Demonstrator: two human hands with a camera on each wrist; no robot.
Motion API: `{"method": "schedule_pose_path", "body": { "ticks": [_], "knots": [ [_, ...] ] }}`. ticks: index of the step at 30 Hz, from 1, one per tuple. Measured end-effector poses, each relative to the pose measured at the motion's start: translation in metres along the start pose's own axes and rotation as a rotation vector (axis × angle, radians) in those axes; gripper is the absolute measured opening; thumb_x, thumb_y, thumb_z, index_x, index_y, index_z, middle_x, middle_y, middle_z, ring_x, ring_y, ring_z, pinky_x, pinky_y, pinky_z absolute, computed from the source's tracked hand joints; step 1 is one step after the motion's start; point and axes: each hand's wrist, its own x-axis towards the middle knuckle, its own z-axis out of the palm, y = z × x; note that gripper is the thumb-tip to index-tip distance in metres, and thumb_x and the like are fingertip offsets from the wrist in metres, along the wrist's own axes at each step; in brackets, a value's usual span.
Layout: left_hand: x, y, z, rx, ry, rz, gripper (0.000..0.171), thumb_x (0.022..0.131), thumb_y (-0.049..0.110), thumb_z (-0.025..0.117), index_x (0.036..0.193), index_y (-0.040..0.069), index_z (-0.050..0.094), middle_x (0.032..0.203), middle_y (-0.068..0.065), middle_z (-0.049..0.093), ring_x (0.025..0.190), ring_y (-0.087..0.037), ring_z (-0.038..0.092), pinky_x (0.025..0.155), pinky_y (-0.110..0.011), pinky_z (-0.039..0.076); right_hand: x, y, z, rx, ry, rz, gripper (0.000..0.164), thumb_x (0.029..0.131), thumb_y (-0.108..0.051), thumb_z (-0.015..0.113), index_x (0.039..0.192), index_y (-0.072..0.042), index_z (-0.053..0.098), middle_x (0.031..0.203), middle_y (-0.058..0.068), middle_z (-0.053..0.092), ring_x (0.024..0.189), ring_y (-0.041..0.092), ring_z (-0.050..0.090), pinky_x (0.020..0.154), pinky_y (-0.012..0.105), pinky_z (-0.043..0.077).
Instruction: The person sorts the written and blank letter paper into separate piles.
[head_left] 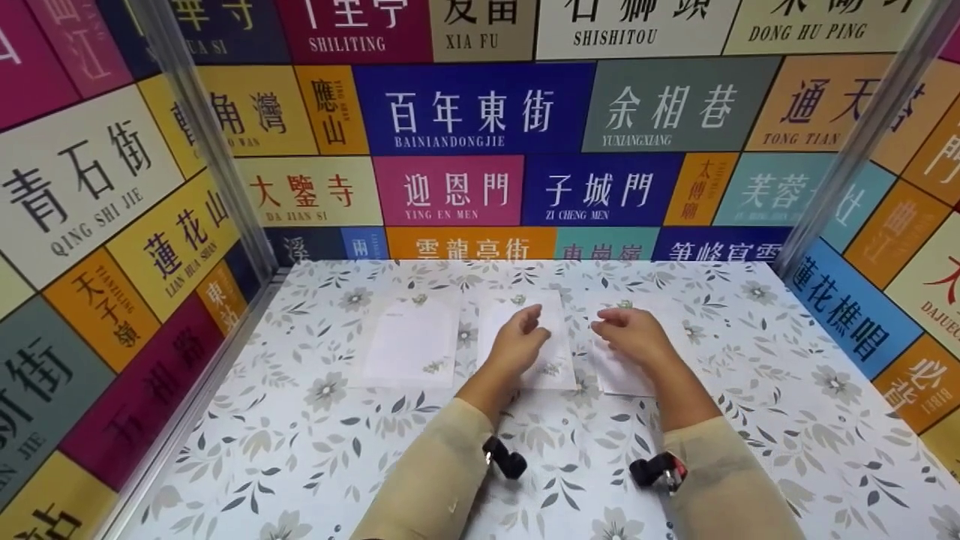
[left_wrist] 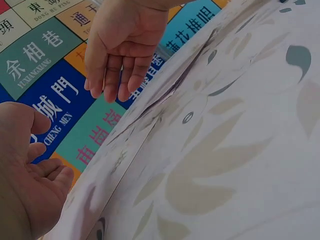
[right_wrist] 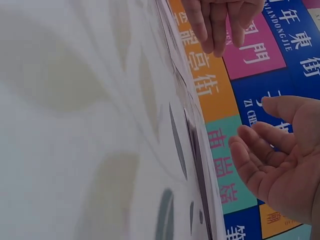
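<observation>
Three white paper sheets with small floral prints lie in a row on the table: a left sheet (head_left: 410,341), a middle sheet (head_left: 559,345) and a right sheet (head_left: 619,381). Over the middle one hovers my left hand (head_left: 517,341), its fingers loosely bent and holding nothing. My right hand (head_left: 634,337) is above the right sheet, hiding part of it, also with relaxed fingers and nothing between them. In both wrist views the palms face each other with a gap between the hands. The sheets appear edge-on there, below the hands.
A floral-patterned cloth (head_left: 300,450) covers the table. Panels printed with coloured signs (head_left: 472,109) stand behind and at both sides. Clear upright posts (head_left: 217,150) mark the corners. Black wrist devices (head_left: 510,459) sit on both sleeves.
</observation>
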Motion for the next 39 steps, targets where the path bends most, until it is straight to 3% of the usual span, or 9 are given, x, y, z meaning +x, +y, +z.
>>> {"method": "schedule_pose_path", "body": {
  "ticks": [7,16,22,27,31,34,39],
  "knots": [
    [0.004,-0.007,-0.036,0.068,0.064,0.053,0.061,0.099,0.020,0.064,0.158,0.013,0.052,0.164,-0.012,0.054,0.155,-0.030,0.049,0.128,-0.043,0.041,0.006,-0.016,0.024,0.038,-0.022,-0.021,0.056,0.104,-0.035,0.068,0.151,-0.005,0.059,0.147,0.021,0.063,0.126,0.036,0.069,0.104,0.039,0.060],
    [0.007,0.000,-0.068,0.035,0.122,-0.124,0.059,0.101,0.021,0.063,0.159,0.025,0.051,0.168,-0.001,0.049,0.159,-0.023,0.042,0.131,-0.045,0.037,0.010,-0.034,0.041,0.077,-0.049,0.010,0.056,0.103,-0.037,0.070,0.151,-0.010,0.061,0.148,0.016,0.064,0.127,0.031,0.066,0.114,0.046,0.055],
    [0.007,0.003,-0.078,0.033,0.139,-0.164,0.059,0.102,0.021,0.062,0.159,0.028,0.050,0.169,0.001,0.047,0.161,-0.022,0.039,0.132,-0.046,0.036,0.011,-0.034,0.046,0.057,-0.060,0.004,0.057,0.102,-0.038,0.070,0.151,-0.011,0.060,0.148,0.015,0.065,0.133,0.032,0.063,0.118,0.048,0.052],
    [0.002,-0.004,-0.087,0.142,0.053,-0.100,0.064,0.100,0.028,0.067,0.161,0.028,0.048,0.173,-0.005,0.041,0.163,-0.030,0.036,0.133,-0.050,0.033,0.011,-0.029,0.045,-0.022,-0.108,-0.030,0.065,0.100,-0.042,0.074,0.155,-0.013,0.057,0.157,0.014,0.060,0.148,0.035,0.054,0.125,0.053,0.044],
    [-0.002,-0.012,-0.099,0.262,-0.072,-0.040,0.076,0.097,0.034,0.077,0.164,0.025,0.043,0.173,-0.011,0.039,0.161,-0.033,0.038,0.133,-0.051,0.033,0.010,-0.022,0.043,-0.101,-0.191,-0.093,0.075,0.095,-0.044,0.080,0.159,-0.016,0.052,0.168,0.016,0.047,0.159,0.040,0.039,0.129,0.060,0.036],
    [-0.004,-0.016,-0.106,0.365,-0.181,-0.036,0.088,0.091,0.038,0.084,0.166,0.024,0.040,0.174,-0.008,0.039,0.163,-0.029,0.034,0.136,-0.049,0.026,0.010,-0.015,0.043,-0.195,-0.256,-0.130,0.083,0.090,-0.044,0.085,0.161,-0.019,0.049,0.173,0.016,0.039,0.162,0.043,0.032,0.132,0.062,0.028],
    [-0.006,-0.016,-0.108,0.646,-0.313,0.001,0.094,0.086,0.043,0.089,0.166,0.026,0.042,0.178,0.001,0.032,0.168,-0.025,0.023,0.139,-0.047,0.015,0.009,-0.006,0.043,-0.361,-0.353,-0.178,0.093,0.084,-0.044,0.091,0.162,-0.018,0.048,0.175,0.014,0.035,0.164,0.043,0.027,0.134,0.062,0.021]
  ]
}}
